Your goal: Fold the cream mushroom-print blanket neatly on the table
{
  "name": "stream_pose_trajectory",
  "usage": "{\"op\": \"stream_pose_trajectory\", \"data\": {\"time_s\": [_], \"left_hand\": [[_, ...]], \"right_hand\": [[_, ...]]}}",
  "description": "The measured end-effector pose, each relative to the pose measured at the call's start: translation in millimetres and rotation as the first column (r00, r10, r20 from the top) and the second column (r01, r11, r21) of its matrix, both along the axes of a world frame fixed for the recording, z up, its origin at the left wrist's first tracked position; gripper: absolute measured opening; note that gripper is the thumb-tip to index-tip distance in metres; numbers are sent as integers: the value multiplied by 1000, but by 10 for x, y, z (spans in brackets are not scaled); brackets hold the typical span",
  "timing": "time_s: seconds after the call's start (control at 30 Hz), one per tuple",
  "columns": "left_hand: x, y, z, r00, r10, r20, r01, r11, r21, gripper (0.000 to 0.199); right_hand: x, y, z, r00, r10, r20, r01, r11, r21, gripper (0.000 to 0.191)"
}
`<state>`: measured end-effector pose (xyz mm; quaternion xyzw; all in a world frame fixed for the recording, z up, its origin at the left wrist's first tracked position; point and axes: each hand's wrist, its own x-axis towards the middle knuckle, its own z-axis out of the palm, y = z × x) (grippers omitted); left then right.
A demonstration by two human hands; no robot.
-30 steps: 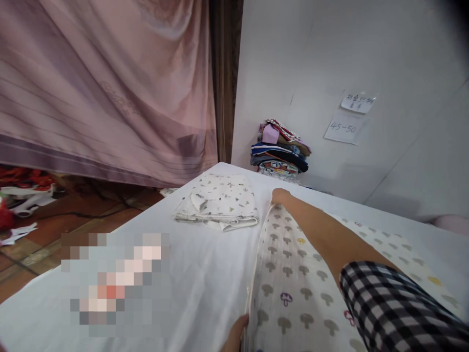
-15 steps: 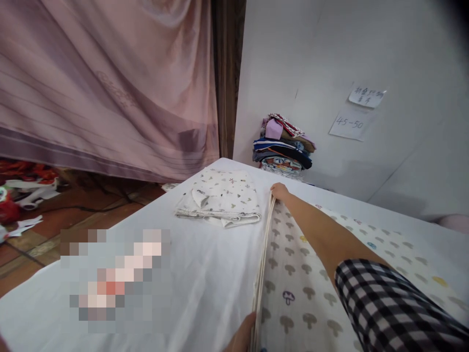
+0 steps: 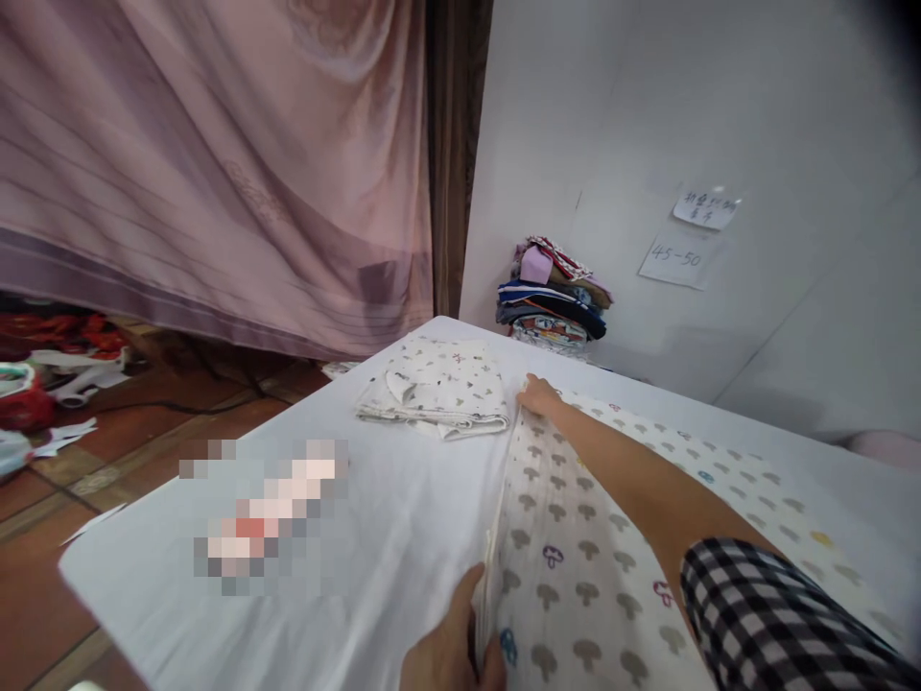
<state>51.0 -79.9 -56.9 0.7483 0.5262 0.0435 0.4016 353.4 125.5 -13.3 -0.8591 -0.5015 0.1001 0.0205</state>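
A white cloth with a mushroom print [image 3: 561,557] lies on the right of the white-covered table [image 3: 374,518]. At its far left corner, my right hand [image 3: 538,398] is closed on the cloth's layered edge, the arm stretched across the print. Nearer to me, my left hand [image 3: 450,638] grips the same edge between thumb and fingers. Just left of my right hand rests a folded white cloth with small prints [image 3: 438,384], its layers showing along the front edge.
A pile of folded clothes [image 3: 554,293] stands beyond the table's far edge, against the wall. Papers [image 3: 680,254] hang on that wall. A pink curtain [image 3: 288,173] drapes at the left. A pixelated patch [image 3: 273,513] hides something on the table's left.
My right hand has come slightly nearer and lower in view with the cloth corner. More of my left hand shows on the edge. The view has shifted a little.
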Motion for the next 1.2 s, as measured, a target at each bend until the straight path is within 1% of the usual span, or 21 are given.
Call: {"op": "stream_pose_trajectory", "data": {"time_s": [0.1,0.17,0.23,0.3,0.33,0.43,0.5,0.63,0.67,0.77,0.8,0.83,0.9,0.93,0.97,1.07,1.13,1.2], "left_hand": [[-9,-10,77,999,-16,46,15,999,30,65],[-13,-14,135,998,-23,57,20,998,52,64],[-16,-18,188,997,-25,66,20,997,78,61],[-17,-25,228,998,-25,61,19,994,104,59],[-16,-29,241,998,-25,51,19,993,118,59],[-7,-48,257,1000,-21,20,18,985,170,57],[0,-65,256,1000,-12,15,9,980,199,57],[16,-94,260,1000,-1,-12,4,969,248,56],[21,-98,270,1000,1,-30,7,966,259,56],[36,-106,326,996,-6,-88,31,959,280,55],[43,-110,351,994,-13,-105,43,956,289,56],[52,-116,375,992,-23,-122,59,952,300,56],[76,-138,419,987,-49,-150,98,934,342,58],[92,-153,437,985,-60,-162,117,921,371,59],[109,-171,451,983,-71,-171,135,907,399,60],[165,-228,490,971,-119,-208,206,859,468,62],[198,-257,521,956,-166,-241,268,828,492,62],[223,-274,552,943,-211,-256,317,801,507,62]], "right_hand": [[-237,-449,0,997,70,-21,-69,996,51,63],[-379,-827,-35,989,142,-34,-139,988,71,62],[-454,-1216,-105,973,227,-48,-222,971,90,60],[-433,-1556,-192,956,291,-49,-285,953,100,61],[-391,-1693,-232,955,294,-43,-289,953,90,63],[-216,-1947,-295,972,233,-33,-233,973,6,67],[-134,-2011,-286,980,195,-43,-197,980,-38,67],[-118,-2049,-236,986,164,11,-165,986,36,66],[-128,-2057,-229,986,164,13,-164,986,34,66],[-178,-2071,-182,985,168,-32,-169,985,-42,65],[-211,-2064,-149,984,171,-41,-172,985,-29,64],[-258,-2048,-108,983,169,-66,-168,986,18,61],[-396,-1991,-19,972,163,-167,-140,980,138,54],[-483,-1952,18,959,165,-231,-124,976,180,50],[-577,-1907,42,940,167,-298,-112,975,194,50],[-839,-1765,23,882,161,-442,-120,986,119,54],[-955,-1686,-43,850,149,-505,-134,989,66,51],[-1011,-1633,-110,829,135,-543,-139,990,32,44]]}}
